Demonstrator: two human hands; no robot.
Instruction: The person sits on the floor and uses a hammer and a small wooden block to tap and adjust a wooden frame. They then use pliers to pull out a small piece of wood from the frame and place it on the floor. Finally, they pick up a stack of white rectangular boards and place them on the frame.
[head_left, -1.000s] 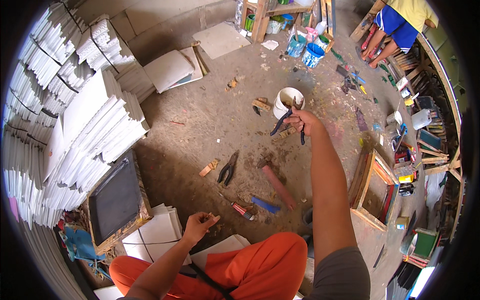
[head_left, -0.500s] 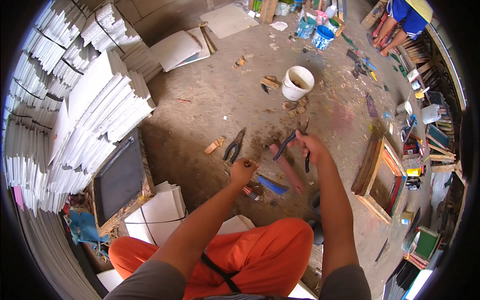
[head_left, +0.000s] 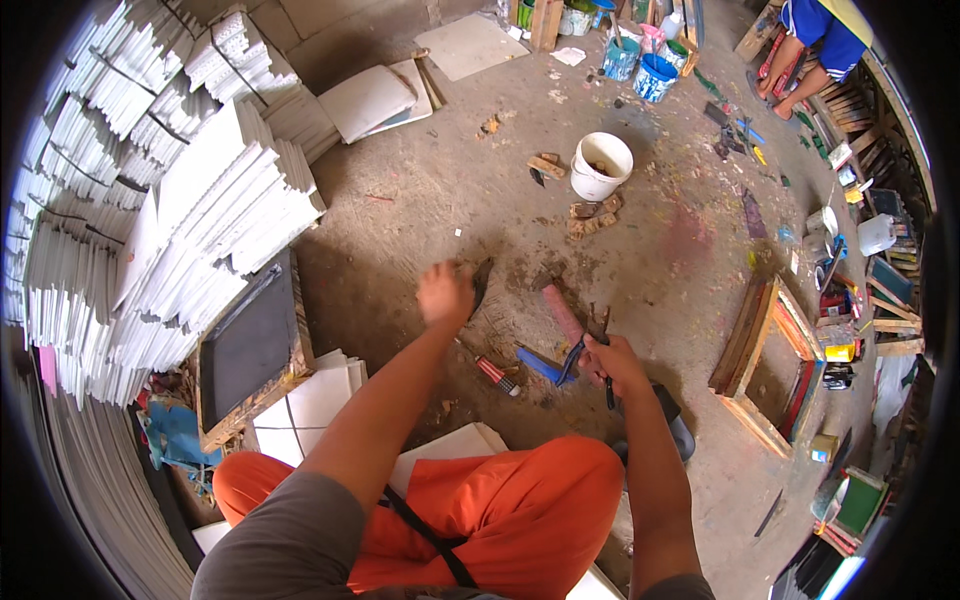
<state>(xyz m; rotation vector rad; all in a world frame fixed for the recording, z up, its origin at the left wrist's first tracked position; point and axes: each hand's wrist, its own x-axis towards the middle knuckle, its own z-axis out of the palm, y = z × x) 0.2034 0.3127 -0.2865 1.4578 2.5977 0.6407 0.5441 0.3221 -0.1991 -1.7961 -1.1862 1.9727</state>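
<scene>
My right hand (head_left: pixel 617 362) is closed round the dark blue handles of a pair of pliers (head_left: pixel 571 361), jaws pointing away from me. My left hand (head_left: pixel 445 293), smeared by motion, is low over the floor, covering the spot where a small wood piece lay. Just right of it lies a second pair of dark pliers (head_left: pixel 483 284), partly hidden. Between my hands lie a hammer (head_left: pixel 565 318) with a reddish handle, a blue strip (head_left: pixel 543 364) and a screwdriver (head_left: pixel 495 376) with a red, striped handle.
A white bucket (head_left: pixel 601 168) stands ahead, with wood scraps (head_left: pixel 594 216) beside it. Wooden frames lean at left (head_left: pixel 250 345) and right (head_left: pixel 765 365). Stacks of white sheets (head_left: pixel 215 215) fill the left. Paint buckets (head_left: pixel 655 78) and another person's hands and legs (head_left: pixel 790 85) are far right.
My left hand has moved away from me and left, to the wood piece beside the pliers. My right hand has drawn back toward me with its pliers.
</scene>
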